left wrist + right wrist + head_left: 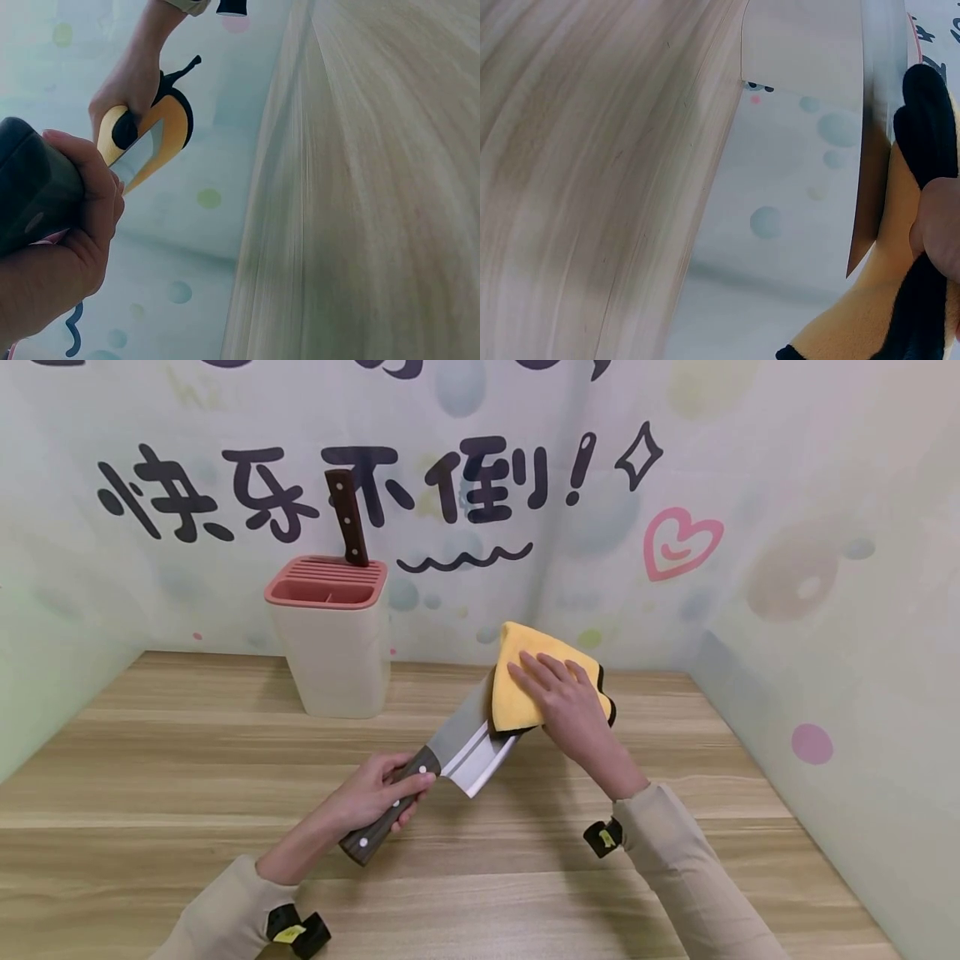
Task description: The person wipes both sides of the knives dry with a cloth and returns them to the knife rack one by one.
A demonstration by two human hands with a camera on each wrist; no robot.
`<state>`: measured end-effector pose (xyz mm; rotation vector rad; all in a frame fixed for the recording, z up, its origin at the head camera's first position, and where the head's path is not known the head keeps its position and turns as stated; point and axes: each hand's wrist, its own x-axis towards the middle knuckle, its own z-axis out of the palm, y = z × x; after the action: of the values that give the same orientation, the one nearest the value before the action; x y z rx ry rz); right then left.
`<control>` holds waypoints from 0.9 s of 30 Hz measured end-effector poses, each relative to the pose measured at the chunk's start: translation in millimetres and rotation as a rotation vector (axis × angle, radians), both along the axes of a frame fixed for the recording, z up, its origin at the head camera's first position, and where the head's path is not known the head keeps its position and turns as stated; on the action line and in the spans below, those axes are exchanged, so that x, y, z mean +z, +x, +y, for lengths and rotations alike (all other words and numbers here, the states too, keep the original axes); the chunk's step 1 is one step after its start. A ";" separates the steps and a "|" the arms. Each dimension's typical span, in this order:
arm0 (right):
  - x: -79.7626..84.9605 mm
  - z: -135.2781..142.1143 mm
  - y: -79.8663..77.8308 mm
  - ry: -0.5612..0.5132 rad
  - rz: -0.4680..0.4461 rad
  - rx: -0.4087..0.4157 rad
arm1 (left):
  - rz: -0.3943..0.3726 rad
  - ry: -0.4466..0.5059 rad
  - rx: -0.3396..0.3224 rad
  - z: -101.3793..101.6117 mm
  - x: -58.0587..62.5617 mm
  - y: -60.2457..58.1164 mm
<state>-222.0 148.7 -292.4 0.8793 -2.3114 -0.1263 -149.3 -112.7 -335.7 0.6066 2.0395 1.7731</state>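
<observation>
A broad cleaver slants over the table, its dark riveted handle toward me and its blade pointing to the far right. My left hand grips the handle, thumb along the upper side. Over the far part of the blade lies a yellow cloth with black edging. My right hand holds this cloth against the metal, fingers spread on top. In the left wrist view the cloth folds round both sides of the blade. The right wrist view shows the blade beside the cloth; its tip end shows there.
At the back left stands a white knife block with a slotted pink top. A brown-handled knife stands upright in its slots. The wood-grain table meets a printed wall behind and a side wall at right.
</observation>
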 end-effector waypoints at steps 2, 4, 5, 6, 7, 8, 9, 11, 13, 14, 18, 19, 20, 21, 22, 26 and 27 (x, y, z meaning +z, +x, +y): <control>-0.5 0.1 0.0 -0.003 0.005 -0.005 | -0.003 0.005 0.000 0.0 0.0 0.0; -1.1 0.1 0.2 -0.003 0.011 -0.008 | -0.007 0.009 -0.001 -0.1 -0.2 -0.1; -1.4 0.0 0.5 -0.001 0.016 -0.009 | -0.010 0.011 -0.002 -0.1 -0.3 -0.2; -1.6 -0.2 0.8 0.001 0.022 -0.009 | -0.013 0.011 -0.002 -0.1 -0.3 -0.4; -1.8 -0.4 1.1 0.006 0.030 -0.010 | -0.017 0.012 -0.002 -0.1 -0.4 -0.5; -2.0 -0.7 1.5 0.008 0.038 -0.008 | -0.021 0.014 -0.002 -0.1 -0.4 -0.7; -2.1 -1.1 2.0 0.012 0.046 -0.006 | -0.024 0.014 -0.001 -0.1 -0.4 -0.9; -2.3 -2.2 3.1 0.021 0.065 0.000 | -0.029 0.013 0.003 0.0 -0.2 -1.2; -2.3 -3.7 4.4 0.032 0.081 0.008 | -0.034 0.010 0.008 0.1 0.1 -1.5; -2.3 -4.5 5.3 0.036 0.087 0.014 | -0.038 0.008 0.012 0.2 0.5 -1.6; -3.4 -8.0 9.4 0.053 0.099 0.037 | -0.053 0.008 0.024 0.7 1.9 -1.4; -3.9 -8.8 10.5 0.057 0.099 0.042 | -0.058 0.009 0.027 0.9 2.2 -1.3; -4.4 -9.6 11.7 0.061 0.098 0.047 | -0.061 0.012 0.028 1.1 2.4 -1.3; -5.0 -10.4 12.8 0.065 0.097 0.052 | -0.065 0.014 0.029 1.4 2.4 -1.3; -5.5 -11.2 13.9 0.071 0.096 0.054 | -0.068 0.016 0.032 1.6 2.5 -1.4; -7.8 -14.3 17.6 0.094 0.110 0.068 | -0.076 0.023 0.040 2.2 1.8 -2.0; -8.4 -15.1 18.4 0.099 0.114 0.074 | -0.077 0.024 0.042 2.3 1.6 -2.2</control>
<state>-203.6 133.6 -300.8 0.9800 -2.1797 -0.2545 -151.6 -110.4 -334.1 0.4979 1.9958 1.8179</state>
